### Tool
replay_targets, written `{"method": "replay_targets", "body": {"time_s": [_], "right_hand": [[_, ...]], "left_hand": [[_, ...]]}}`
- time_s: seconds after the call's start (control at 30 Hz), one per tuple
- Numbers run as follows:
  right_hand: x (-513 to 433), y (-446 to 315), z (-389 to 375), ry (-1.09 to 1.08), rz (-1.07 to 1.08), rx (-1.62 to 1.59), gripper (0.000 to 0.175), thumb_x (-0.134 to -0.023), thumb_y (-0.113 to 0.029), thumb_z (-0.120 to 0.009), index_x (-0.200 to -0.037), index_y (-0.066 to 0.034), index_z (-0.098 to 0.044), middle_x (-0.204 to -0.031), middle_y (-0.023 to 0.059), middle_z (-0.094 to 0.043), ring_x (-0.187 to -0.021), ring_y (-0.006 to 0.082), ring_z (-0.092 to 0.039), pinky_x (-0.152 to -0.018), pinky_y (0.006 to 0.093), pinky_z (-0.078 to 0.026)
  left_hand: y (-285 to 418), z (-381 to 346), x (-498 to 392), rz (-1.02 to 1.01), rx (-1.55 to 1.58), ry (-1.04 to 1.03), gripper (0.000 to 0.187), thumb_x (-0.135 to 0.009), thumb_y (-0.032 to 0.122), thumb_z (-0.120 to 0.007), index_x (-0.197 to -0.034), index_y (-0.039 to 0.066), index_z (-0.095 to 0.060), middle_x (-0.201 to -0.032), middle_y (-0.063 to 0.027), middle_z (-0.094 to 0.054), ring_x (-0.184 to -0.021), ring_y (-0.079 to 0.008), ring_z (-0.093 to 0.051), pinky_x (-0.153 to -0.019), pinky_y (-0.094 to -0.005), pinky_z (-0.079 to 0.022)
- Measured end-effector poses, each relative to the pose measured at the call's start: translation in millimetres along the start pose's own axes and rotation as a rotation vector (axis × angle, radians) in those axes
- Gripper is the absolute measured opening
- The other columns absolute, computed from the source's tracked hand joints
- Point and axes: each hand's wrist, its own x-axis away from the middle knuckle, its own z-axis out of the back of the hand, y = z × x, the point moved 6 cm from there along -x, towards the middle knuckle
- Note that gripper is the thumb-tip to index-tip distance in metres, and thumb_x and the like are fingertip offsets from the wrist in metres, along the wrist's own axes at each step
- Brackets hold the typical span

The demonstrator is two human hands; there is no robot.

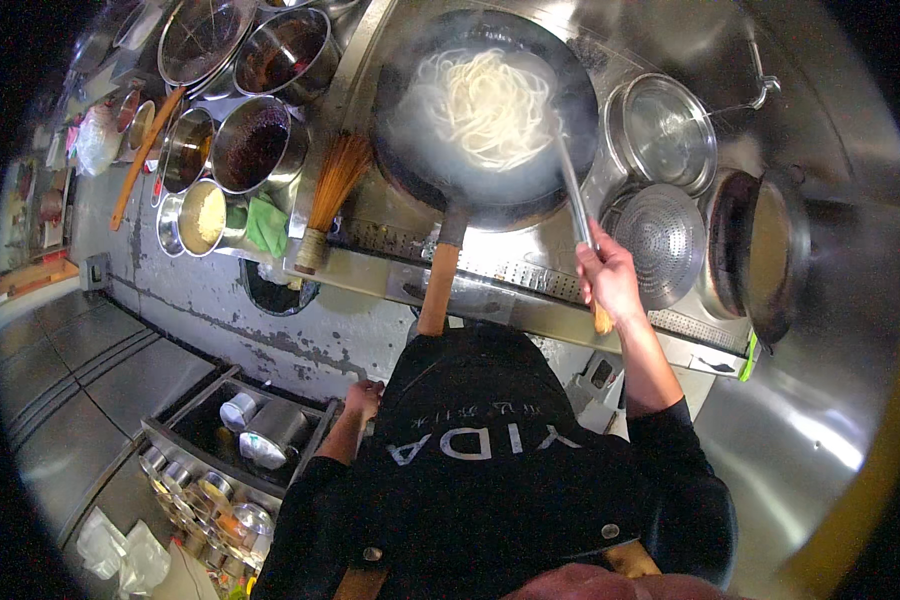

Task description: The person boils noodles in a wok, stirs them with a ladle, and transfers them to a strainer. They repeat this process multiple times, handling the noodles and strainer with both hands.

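Note:
Pale noodles [495, 109] lie heaped in a steaming black wok [412, 172], whose wooden handle [442, 277] points towards my apron. My right hand [607, 274] grips the long metal shaft of a cooking utensil [572, 184] with a wooden end below my fist. The shaft reaches over the wok's right side to the noodles; steam blurs its working end. Low at my left side, by the black apron [487, 397], is my left hand [365, 397] with curled fingers. Whether it holds anything cannot be told.
Water from a tap [769, 86] runs into a metal basin [667, 139]. Below it rests a perforated strainer [660, 247], beside a pot [727, 247]. Left of the wok lie a bamboo brush [337, 187], seasoning pots [251, 146] and a green cloth [268, 225]. Containers [274, 431] stand lower left.

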Motion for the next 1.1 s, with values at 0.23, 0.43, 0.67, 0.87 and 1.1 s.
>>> {"method": "replay_targets", "body": {"time_s": [0.23, 0.43, 0.67, 0.87, 1.1], "right_hand": [[37.1, -3.6, -33.2, -0.246, -0.359, -0.685, 0.042, -0.101, -0.015, -0.052, -0.141, -0.0173, -0.043, -0.077, 0.0031, -0.049, -0.047, 0.0060, -0.036, -0.038, 0.0196, -0.031], [60.5, -8.3, -29.3, -0.434, -0.562, -1.016, 0.024, -0.103, -0.016, -0.047, -0.127, -0.0124, -0.050, -0.077, 0.0013, -0.045, -0.047, 0.0003, -0.034, -0.031, 0.0135, -0.026], [83.6, -12.7, -17.0, -0.442, -0.514, -1.031, 0.048, -0.104, -0.016, -0.043, -0.150, -0.0098, -0.030, -0.077, 0.0028, -0.042, -0.046, 0.0005, -0.035, -0.030, 0.0137, -0.030], [97.1, -12.4, -4.1, -0.331, -0.476, -0.971, 0.045, -0.104, -0.016, -0.045, -0.147, -0.0092, -0.033, -0.074, 0.0024, -0.041, -0.043, 0.0014, -0.033, -0.029, 0.0151, -0.030], [108.5, -19.3, 2.8, -0.310, -0.428, -1.005, 0.050, -0.104, -0.014, -0.045, -0.151, -0.0102, -0.029, -0.074, 0.0035, -0.042, -0.043, 0.0017, -0.035, -0.030, 0.0158, -0.031]], "left_hand": [[25.5, -11.5, 45.6, 0.490, 0.132, 0.124, 0.029, -0.091, 0.030, -0.064, -0.102, 0.003, -0.068, -0.087, -0.0115, -0.068, -0.079, -0.0222, -0.064, -0.069, -0.0378, -0.049], [23.3, -15.9, 29.6, 0.291, -0.071, 0.093, 0.033, -0.092, 0.029, -0.063, -0.108, 0.001, -0.067, -0.091, -0.0130, -0.070, -0.080, -0.0240, -0.065, -0.070, -0.0398, -0.050], [-18.5, -20.7, -2.8, 0.269, 0.029, -0.020, 0.031, -0.093, 0.029, -0.061, -0.103, 0.000, -0.068, -0.078, -0.0095, -0.066, -0.068, -0.0202, -0.061, -0.059, -0.0385, -0.047], [-33.0, -20.5, -17.9, -0.001, -0.020, -0.082, 0.027, -0.095, 0.025, -0.060, -0.102, 0.000, -0.067, -0.068, -0.0056, -0.060, -0.058, -0.0169, -0.056, -0.050, -0.0357, -0.042], [-26.0, -20.3, -21.6, 0.377, 0.185, -0.077, 0.024, -0.094, 0.022, -0.061, -0.102, -0.001, -0.067, -0.062, -0.0045, -0.057, -0.050, -0.0148, -0.051, -0.046, -0.0330, -0.038]]}}
